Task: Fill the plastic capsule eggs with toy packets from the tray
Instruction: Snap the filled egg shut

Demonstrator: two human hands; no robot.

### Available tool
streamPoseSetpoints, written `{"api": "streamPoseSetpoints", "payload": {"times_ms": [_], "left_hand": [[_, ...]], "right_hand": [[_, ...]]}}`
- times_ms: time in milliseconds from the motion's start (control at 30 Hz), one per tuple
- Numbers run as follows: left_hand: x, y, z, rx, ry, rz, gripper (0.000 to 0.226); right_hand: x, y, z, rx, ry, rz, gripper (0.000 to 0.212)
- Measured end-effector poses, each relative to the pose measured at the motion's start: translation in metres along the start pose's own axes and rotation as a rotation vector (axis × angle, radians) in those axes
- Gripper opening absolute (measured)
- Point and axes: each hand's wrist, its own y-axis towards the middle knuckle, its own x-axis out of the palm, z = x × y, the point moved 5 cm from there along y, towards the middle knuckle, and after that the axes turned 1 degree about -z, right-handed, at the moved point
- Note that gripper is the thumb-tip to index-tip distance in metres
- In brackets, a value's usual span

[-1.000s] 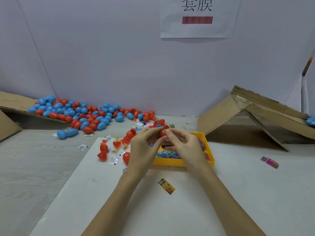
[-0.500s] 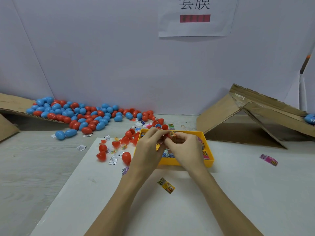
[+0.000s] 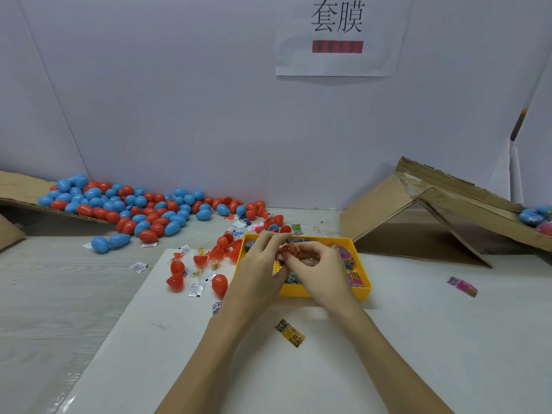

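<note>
Red capsule half sits pinched in the left hand, held above the yellow tray. Right hand fingers curl in against the half, apparently pressing a toy packet into it; packet itself mostly hidden, can't confirm. More packets lie loose in the tray.

To do this step well, probably: keep the half's open side up and steady, fold the packet small, push it fully below the rim so nothing catches when the mate snaps on. Work over the tray so a slip lands there.

Spare red halves lie just left of the tray on the counter; next cap likely comes from there. Closed red and blue eggs heaped at back left. One stray packet lies near the forearms, another pink one well to the right.
</note>
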Motion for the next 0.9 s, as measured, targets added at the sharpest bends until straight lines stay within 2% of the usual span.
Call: {"api": "streamPoseSetpoints", "payload": {"times_ms": [67,133,267,300,367,500,633,833,900], "left_hand": [[0.001,-0.001,-0.008,-0.042,0.033,-0.014,0.056],[0.001,-0.002,-0.013,-0.075,0.084,-0.034,0.056],[0.003,-0.004,-0.016,-0.077,0.126,-0.075,0.048],[0.004,-0.004,-0.016,-0.077,0.124,-0.080,0.046],[0.004,-0.003,-0.018,-0.080,0.107,-0.087,0.040],[0.008,-0.003,-0.021,-0.105,0.096,-0.126,0.036],[0.009,-0.004,-0.019,-0.096,0.086,-0.118,0.032],[0.013,0.013,-0.023,-0.077,0.248,-0.211,0.043],[0.013,0.033,-0.033,-0.101,0.229,-0.226,0.040]], "right_hand": [[-0.008,0.004,-0.004,-0.002,0.086,0.007,0.022],[-0.031,0.018,-0.016,-0.024,0.280,0.077,0.021],[-0.109,0.060,-0.038,-0.009,1.018,0.414,0.029],[-0.120,0.067,-0.038,0.013,1.105,0.446,0.028],[-0.120,0.072,-0.030,0.094,1.078,0.381,0.025],[-0.070,0.053,0.004,0.220,0.906,0.121,0.023],[-0.031,0.037,0.019,0.253,0.714,-0.057,0.022],[-0.026,0.039,0.021,0.241,0.508,-0.120,0.024],[-0.024,0.040,0.022,0.233,0.482,-0.133,0.026]]}}
